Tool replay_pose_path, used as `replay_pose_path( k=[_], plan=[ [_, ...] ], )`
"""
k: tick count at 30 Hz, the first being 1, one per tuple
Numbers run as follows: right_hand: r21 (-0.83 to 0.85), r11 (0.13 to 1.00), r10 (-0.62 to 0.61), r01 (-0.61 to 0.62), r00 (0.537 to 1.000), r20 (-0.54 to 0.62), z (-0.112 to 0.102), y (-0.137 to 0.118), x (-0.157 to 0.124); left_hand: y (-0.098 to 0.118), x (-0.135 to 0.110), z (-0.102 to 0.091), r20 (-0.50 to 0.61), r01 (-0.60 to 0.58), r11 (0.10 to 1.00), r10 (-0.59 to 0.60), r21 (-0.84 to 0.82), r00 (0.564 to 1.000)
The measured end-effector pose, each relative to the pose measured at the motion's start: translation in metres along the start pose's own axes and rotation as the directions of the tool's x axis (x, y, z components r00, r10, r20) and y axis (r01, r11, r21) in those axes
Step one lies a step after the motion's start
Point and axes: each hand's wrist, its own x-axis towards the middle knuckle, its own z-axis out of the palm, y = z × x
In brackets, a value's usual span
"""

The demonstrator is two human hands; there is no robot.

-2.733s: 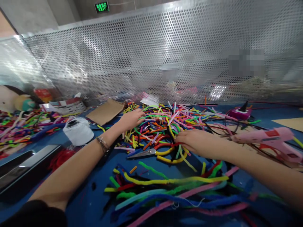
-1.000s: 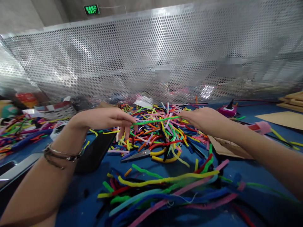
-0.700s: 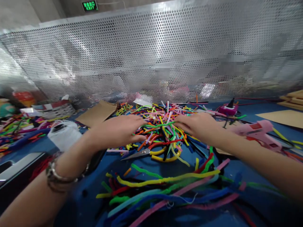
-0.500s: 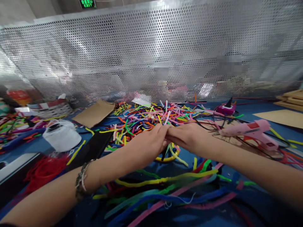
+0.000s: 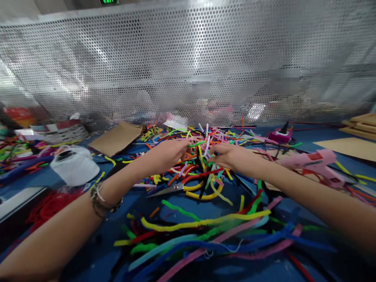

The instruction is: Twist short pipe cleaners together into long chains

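Note:
My left hand (image 5: pixel 173 152) is closed at the left of the central pile of pipe cleaners (image 5: pixel 179 137). A short green pipe cleaner (image 5: pixel 197 144) sticks out from its fingertips. Across a small gap, my right hand (image 5: pixel 230 155) reaches into the pile with bent fingers apart, and I see nothing held in it. Just below the hands lie scissors (image 5: pixel 192 188) with red and yellow handles, blades pointing left, partly covered by pipe cleaner pieces. Nearer to me, long pipe cleaners (image 5: pixel 202 223) in yellow, green, blue, pink and red lie crosswise on the blue table.
A pink glue gun (image 5: pixel 315 162) lies right, beside my right forearm. On the left are a white spool of thread (image 5: pixel 75 166), red netting (image 5: pixel 54 209) and a cardboard piece (image 5: pixel 116 138). A perforated metal panel (image 5: pixel 176 58) stands behind the table.
My hands were together over the pile. Now they have parted, the left moving left and up, the right slightly up, and the scissors show between them.

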Motion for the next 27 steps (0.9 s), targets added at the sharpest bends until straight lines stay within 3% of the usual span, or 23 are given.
replay_pose_path(
  k=[6, 8, 12, 16, 20, 25, 27],
  plan=[
    [0.206, 0.977, -0.008, 0.055, 0.975, -0.222, -0.012, 0.010, -0.003, -0.003, 0.000, -0.001, 0.047, -0.033, 0.989, 0.040, -0.141, 0.998],
    [0.211, 0.975, -0.036, 0.075, 0.983, -0.181, -0.006, 0.009, -0.003, -0.003, 0.000, 0.000, 0.054, -0.050, 0.987, 0.058, -0.153, 0.997],
    [0.038, 0.999, -0.023, 0.024, 0.999, -0.040, 0.013, 0.001, -0.001, -0.004, 0.001, 0.004, 0.083, -0.053, 0.990, 0.064, -0.135, 0.994],
    [-0.010, 1.000, 0.002, -0.002, 0.999, -0.041, 0.025, -0.007, 0.001, -0.004, 0.002, 0.009, 0.105, -0.077, 0.990, 0.089, -0.115, 0.990],
    [-0.005, 1.000, -0.015, 0.014, 0.998, -0.065, 0.023, -0.007, 0.003, -0.003, 0.003, 0.009, 0.115, -0.079, 0.994, 0.087, -0.076, 0.989],
    [0.075, 0.997, 0.034, -0.018, 0.977, -0.210, -0.004, 0.004, 0.000, -0.002, 0.001, 0.004, 0.113, -0.044, 0.999, 0.045, -0.011, 0.993],
    [0.174, 0.979, 0.162, -0.103, 0.915, -0.369, -0.018, 0.008, -0.004, -0.002, 0.000, 0.003, 0.112, -0.011, 1.000, 0.011, 0.001, 0.994]
  ],
)
